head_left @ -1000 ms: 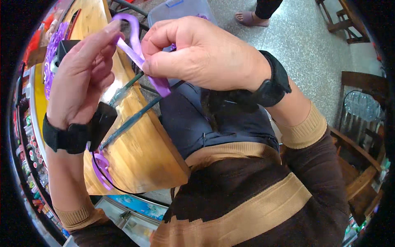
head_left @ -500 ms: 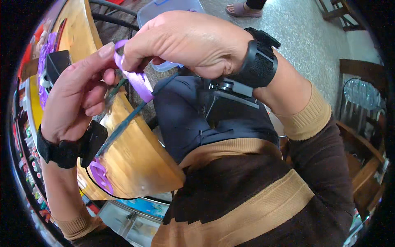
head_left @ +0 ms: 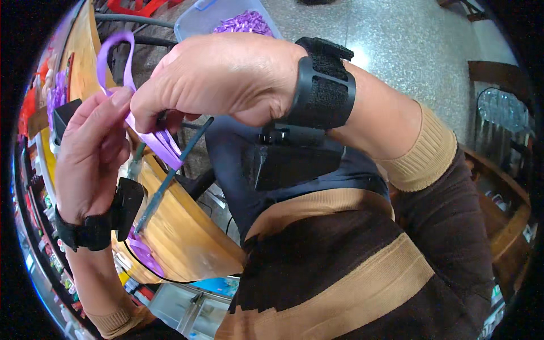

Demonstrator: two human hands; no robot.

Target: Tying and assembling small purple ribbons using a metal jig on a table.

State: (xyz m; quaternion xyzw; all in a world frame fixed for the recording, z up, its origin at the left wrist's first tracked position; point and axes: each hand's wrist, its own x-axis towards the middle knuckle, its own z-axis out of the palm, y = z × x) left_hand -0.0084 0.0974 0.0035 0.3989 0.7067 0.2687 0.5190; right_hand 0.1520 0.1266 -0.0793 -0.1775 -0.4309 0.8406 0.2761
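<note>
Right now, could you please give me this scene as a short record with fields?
Left hand: pinching the purple ribbon
Right hand: at the same ribbon, grip partly hidden
Ribbon shape: looped above the left thumb, lower part meeting a dark rod
Table: wooden, with more purple ribbon on it
Bin: plastic, holding shiny purple pieces

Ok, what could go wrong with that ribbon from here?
The purple ribbon could slip, as the left hand and right hand seem to pinch only a narrow strip. Its raised loop might twist, standing free above them. At the dark rod, it could slide off the end projecting past the table.
</note>
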